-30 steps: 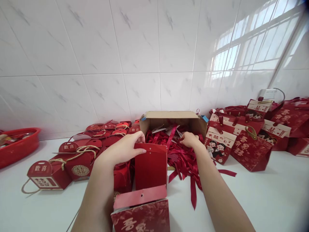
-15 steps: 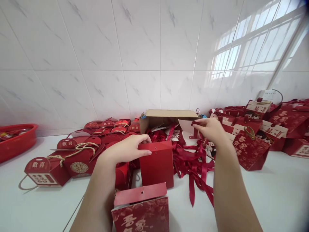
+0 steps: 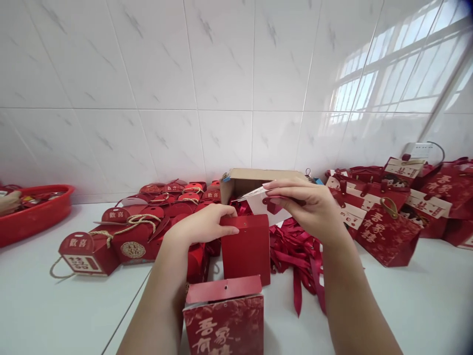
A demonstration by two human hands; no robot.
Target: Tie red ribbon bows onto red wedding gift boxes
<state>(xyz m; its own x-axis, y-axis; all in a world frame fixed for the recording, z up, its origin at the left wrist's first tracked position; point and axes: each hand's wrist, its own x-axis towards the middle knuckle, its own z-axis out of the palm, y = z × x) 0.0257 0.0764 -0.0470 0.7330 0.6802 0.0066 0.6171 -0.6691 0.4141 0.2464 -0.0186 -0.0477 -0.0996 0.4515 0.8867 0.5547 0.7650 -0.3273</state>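
Red gift bag point(image 3: 247, 249) sits on the counter point(image 3: 74, 305), my left hand point(image 3: 205, 228) gripping its top flap, probably to steady it. Right hand point(image 3: 312, 209) is pinching a ribboned white tag point(image 3: 258, 203) just above.

Room to pass over the bare white countertop point(image 3: 424, 305), near right and near left. Centre blocked: open red paper gift bag with gold lettering point(image 3: 223, 323) stands before me, my left hand point(image 3: 203, 224) clamped on its rear wall. Behind it is a brown cardboard box point(image 3: 258, 177); my right hand point(image 3: 310, 209) pinches a white paper card point(image 3: 254, 202) at its mouth. Heap of dark red satin ribbons point(image 3: 295, 251) spills right of the bag. Left flank: cluster of small red handled paper boxes point(image 3: 140, 227). Right flank: row of printed red gift bags point(image 3: 388, 231).
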